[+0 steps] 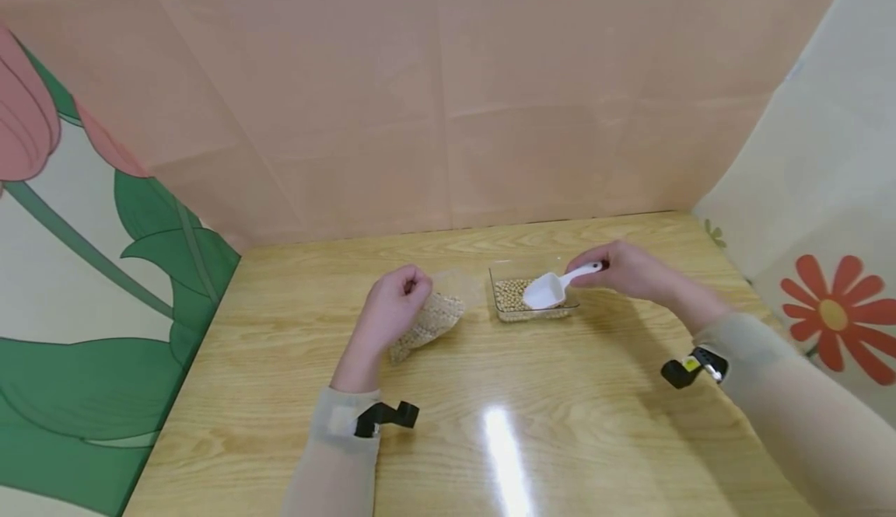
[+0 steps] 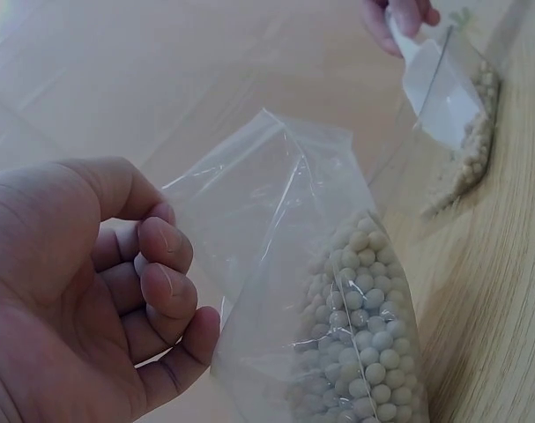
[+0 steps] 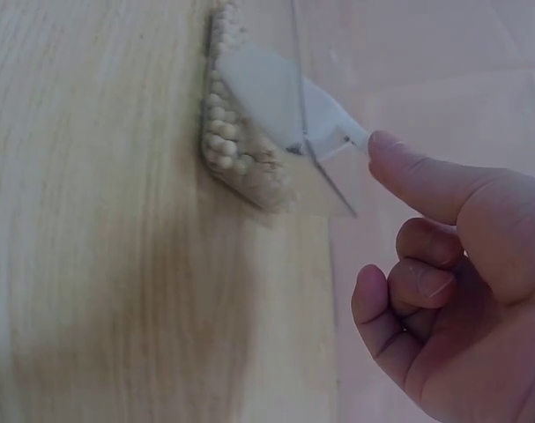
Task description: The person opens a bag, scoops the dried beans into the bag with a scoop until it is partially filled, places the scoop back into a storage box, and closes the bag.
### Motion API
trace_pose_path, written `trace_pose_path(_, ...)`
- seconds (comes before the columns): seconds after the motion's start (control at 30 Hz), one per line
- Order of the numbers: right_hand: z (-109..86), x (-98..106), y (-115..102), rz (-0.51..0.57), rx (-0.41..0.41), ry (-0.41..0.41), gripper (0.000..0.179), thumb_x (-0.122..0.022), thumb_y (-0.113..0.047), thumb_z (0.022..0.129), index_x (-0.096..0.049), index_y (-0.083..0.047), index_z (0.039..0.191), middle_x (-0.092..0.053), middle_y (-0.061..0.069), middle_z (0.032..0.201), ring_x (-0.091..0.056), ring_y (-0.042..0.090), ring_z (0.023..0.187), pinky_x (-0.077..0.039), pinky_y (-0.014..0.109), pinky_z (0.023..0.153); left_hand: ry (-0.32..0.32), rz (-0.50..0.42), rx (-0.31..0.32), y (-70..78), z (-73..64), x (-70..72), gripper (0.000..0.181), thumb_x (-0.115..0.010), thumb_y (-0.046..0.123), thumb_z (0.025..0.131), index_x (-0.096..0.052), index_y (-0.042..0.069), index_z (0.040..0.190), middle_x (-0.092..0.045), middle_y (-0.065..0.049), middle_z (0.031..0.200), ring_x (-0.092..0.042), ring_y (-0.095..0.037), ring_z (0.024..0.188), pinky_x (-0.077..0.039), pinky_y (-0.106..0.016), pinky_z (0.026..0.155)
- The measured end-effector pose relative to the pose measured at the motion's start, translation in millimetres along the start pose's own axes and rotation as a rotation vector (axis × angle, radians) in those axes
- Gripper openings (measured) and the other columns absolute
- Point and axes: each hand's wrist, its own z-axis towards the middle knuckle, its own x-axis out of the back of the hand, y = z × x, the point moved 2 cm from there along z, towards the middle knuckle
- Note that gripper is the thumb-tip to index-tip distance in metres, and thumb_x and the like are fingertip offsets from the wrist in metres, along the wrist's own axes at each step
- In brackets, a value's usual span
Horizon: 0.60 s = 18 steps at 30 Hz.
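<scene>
My left hand (image 1: pixel 397 303) pinches the edge of a clear plastic bag (image 2: pixel 249 203) between thumb and curled fingers. Pale round beans (image 2: pixel 364 326) fill the lower part of that bag, which leans on the table. To its right stands a clear rectangular container (image 1: pixel 495 311) with a layer of the same kind of beans (image 1: pixel 511 293). A white scoop (image 1: pixel 544 291) dips into the container, its bowl down among the beans. The scoop's handle is held in my right hand (image 1: pixel 626 272), thumb along its end in the right wrist view.
Everything sits on a wood-grain table (image 1: pixel 280 392), with a bright light reflection near its front. A pink-beige sheet (image 1: pixel 350 97) rises behind the table. Flower-printed panels (image 1: pixel 833 190) flank it on both sides.
</scene>
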Motion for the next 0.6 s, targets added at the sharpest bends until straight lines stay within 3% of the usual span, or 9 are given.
trace_pose_path(0.23,2.6,-18,9,0.13,-0.013,-0.01,0.034,-0.077,-0.045,0.086,-0.076,-0.027,0.115,-0.066,0.001,0.129,-0.058,0.021,0.113,-0.048,0.037,0.088,-0.002,-0.001,0.003,0.2,-0.3,0.2,0.029,-0.053,0.03,0.101,-0.066,0.006,0.09,-0.049,-0.002,0.066,-0.044,-0.018,0.055,-0.04,-0.035,0.052)
trace_pose_path(0.37,2.5,-28,13,0.235,-0.033,-0.015,0.033,-0.078,-0.042,0.087,-0.076,-0.025,0.115,-0.066,0.001,0.129,-0.057,0.023,0.116,-0.047,0.039,0.09,-0.003,-0.005,0.0,-0.4,-0.1,0.2,0.03,-0.052,0.03,0.101,-0.066,0.006,0.09,-0.049,-0.002,0.066,-0.044,-0.018,0.055,-0.04,-0.035,0.052)
trace_pose_path(0.6,3.1,-42,19,0.302,-0.108,0.003,0.041,-0.079,-0.048,0.084,-0.076,-0.025,0.117,-0.066,-0.001,0.13,-0.054,0.023,0.12,-0.042,0.039,0.094,0.001,0.004,0.0,-0.4,0.3,-0.2,0.03,-0.052,0.03,0.101,-0.066,0.006,0.09,-0.049,-0.003,0.066,-0.044,-0.019,0.055,-0.04,-0.035,0.052)
